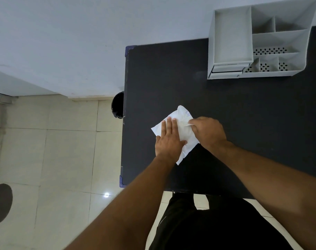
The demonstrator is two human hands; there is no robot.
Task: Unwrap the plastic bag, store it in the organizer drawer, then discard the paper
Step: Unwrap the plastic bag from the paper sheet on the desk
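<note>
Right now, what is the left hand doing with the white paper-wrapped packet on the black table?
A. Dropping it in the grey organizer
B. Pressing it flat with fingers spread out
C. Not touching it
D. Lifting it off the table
B: the left hand lies palm-down with fingers extended on the white paper-wrapped packet, which rests on the black table, while the right hand pinches its edge.

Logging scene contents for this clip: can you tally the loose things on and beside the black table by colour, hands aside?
White: 1, the paper-wrapped package, pressed flat by the left hand and pinched by the right hand.
Grey: 1, the desk organizer at the table's far edge.
Black: 1, the bin on the floor beside the table.
Total: 3
</note>
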